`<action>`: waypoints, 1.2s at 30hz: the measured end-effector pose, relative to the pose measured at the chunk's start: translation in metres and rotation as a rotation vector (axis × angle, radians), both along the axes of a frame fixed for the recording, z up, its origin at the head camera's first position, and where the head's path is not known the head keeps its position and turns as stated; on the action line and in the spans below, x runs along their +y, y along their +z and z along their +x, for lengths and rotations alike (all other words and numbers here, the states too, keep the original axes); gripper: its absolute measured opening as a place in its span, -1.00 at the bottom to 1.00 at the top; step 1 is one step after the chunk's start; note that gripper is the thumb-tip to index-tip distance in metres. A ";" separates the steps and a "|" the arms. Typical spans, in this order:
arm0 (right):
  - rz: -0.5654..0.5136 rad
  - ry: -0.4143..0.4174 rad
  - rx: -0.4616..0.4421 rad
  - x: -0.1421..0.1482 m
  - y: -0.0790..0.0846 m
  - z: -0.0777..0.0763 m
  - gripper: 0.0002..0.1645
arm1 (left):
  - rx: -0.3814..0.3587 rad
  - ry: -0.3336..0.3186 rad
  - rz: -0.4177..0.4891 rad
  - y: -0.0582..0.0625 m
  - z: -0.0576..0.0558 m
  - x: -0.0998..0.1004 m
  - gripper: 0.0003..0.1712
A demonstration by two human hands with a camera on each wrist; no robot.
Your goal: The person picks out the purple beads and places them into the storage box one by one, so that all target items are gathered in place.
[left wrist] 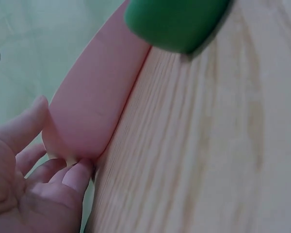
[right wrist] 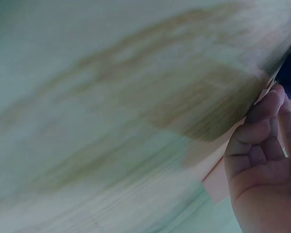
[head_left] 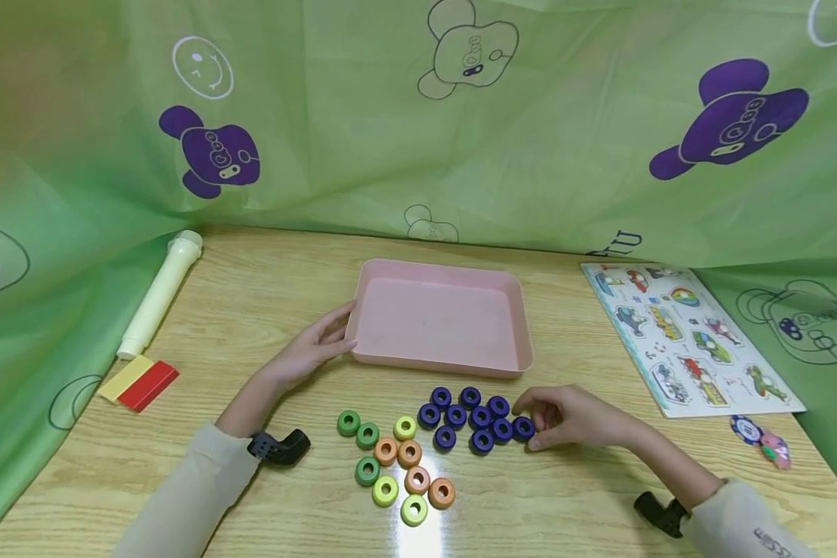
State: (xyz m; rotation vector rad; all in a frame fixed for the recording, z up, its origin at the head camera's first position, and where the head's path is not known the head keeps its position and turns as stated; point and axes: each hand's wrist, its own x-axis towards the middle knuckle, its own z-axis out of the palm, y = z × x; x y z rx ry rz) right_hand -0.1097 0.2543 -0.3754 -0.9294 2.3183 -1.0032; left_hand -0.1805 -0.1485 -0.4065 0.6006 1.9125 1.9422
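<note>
A shallow pink tray [head_left: 439, 366] lies on the table, its left wall and front corner touched by my left hand [head_left: 315, 346]. In the left wrist view that hand [left wrist: 43, 179] has its thumb at the rim and its other fingers low on the tray's wall [left wrist: 87, 102]. Several dark blue rings [head_left: 480, 418] are grouped in front of the tray. At their right end my right hand [head_left: 577, 416] pinches one dark blue ring [head_left: 523, 428] between thumb and forefinger. Its remaining fingers curl inward. Only part of a blue ring [right wrist: 290, 75] shows in the right wrist view.
Green rings [head_left: 366, 470], yellow rings [head_left: 385, 490] and orange rings [head_left: 442, 493] lie left of the blue ones. A picture puzzle board [head_left: 690, 341] is at the right. A cream tube [head_left: 160, 294] and a red-yellow piece [head_left: 139, 383] lie at the left. A green curtain [head_left: 363, 139] closes off the back.
</note>
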 end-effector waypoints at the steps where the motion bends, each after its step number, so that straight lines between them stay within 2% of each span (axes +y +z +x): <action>1: 0.000 0.002 0.001 0.000 0.000 0.000 -0.55 | -0.005 0.000 0.006 0.000 0.000 0.000 -0.24; 3: 0.000 0.006 0.004 -0.001 0.001 0.000 -0.59 | -0.016 0.002 0.013 -0.001 0.001 0.001 -0.24; 10: -0.009 0.021 0.016 -0.001 0.001 0.000 -0.63 | -0.061 0.004 0.016 0.019 0.014 0.006 -0.28; 15: -0.008 0.020 0.023 0.001 0.003 0.000 -0.62 | -0.062 0.006 0.010 0.019 0.015 0.005 -0.28; 22: -0.002 0.011 0.084 -0.004 0.025 0.000 -0.66 | -0.065 -0.002 0.031 0.014 0.011 0.006 -0.28; 29: -0.011 0.031 0.179 -0.025 0.045 -0.016 -0.66 | -0.067 -0.014 0.077 -0.001 0.003 0.006 -0.28; 36: -0.048 0.056 0.158 -0.059 0.051 -0.047 -0.67 | -0.057 -0.001 0.081 -0.004 0.003 0.004 -0.26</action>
